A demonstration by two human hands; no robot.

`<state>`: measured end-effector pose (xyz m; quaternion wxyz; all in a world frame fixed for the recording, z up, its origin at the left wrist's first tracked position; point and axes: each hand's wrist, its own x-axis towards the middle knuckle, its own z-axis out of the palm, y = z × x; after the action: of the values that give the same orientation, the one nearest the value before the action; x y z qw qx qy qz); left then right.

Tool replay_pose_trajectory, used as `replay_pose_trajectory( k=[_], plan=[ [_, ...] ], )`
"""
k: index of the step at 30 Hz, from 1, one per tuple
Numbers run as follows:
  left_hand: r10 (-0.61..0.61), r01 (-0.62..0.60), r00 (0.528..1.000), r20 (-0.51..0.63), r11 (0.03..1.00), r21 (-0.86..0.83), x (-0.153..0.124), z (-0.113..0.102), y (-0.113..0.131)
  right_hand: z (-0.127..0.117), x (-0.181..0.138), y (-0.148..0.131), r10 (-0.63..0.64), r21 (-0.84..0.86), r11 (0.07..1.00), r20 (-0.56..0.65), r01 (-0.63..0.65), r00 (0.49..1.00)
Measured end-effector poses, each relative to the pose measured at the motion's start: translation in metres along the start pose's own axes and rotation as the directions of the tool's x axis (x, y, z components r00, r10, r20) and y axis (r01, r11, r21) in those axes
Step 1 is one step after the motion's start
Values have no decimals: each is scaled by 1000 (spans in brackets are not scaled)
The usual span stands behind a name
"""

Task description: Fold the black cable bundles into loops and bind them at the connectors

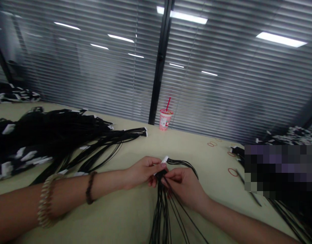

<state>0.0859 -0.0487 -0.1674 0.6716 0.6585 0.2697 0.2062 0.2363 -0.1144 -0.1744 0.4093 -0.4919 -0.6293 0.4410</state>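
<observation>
Both hands meet over the table around a bundle of thin black wires (pixel 160 213) that hangs toward me. My left hand (pixel 143 171) is closed on a small connector block at the top of the wires, black below with a white part (pixel 165 159) above. From the white part, a few black wires loop off to the right behind my other hand. My right hand (pixel 183 183) pinches a black wire (pixel 180 201) just below the block. Its fingertips hide where the wire meets the block.
Piles of black cables (pixel 56 128) with white connectors cover the left side. A pink cup (pixel 164 120) with a red straw stands by the window blinds. Rubber bands (pixel 232 172), a thin dark rod (pixel 249 188) and more cables (pixel 293 210) lie right, near a blurred-out area.
</observation>
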Motion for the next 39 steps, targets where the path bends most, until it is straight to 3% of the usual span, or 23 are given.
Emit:
replay_pose_trajectory(
  k=[7, 11, 13, 24, 33, 36, 39],
  plan=[
    [-8, 6, 1000, 21, 998, 61, 1, 0, -1, 1, -1, -5, -69, -272, 960, 8, 69, 998],
    [-19, 15, 999, 40, 996, 84, 1, -1, -1, 1, -3, -6, -235, -571, 799, -11, 186, 972],
    [-24, 20, 999, 46, 996, 87, 1, -2, -1, 0, -4, -8, -244, -652, 736, -6, 181, 970],
    [-6, 4, 999, 32, 996, 84, 1, 0, -1, 2, -1, 1, -216, -526, 831, -2, 183, 976],
    [-29, 19, 996, 87, 992, 123, 0, 1, 1, -4, -7, -19, -230, -795, 572, 80, 201, 970],
    [-31, 19, 994, 101, 993, 119, -1, 1, 2, -11, -6, -21, -157, -765, 618, 105, 180, 982],
    [-31, 24, 994, 108, 998, 65, 0, -3, 1, -23, -6, -26, -38, -603, 789, 143, 118, 989]
  ],
)
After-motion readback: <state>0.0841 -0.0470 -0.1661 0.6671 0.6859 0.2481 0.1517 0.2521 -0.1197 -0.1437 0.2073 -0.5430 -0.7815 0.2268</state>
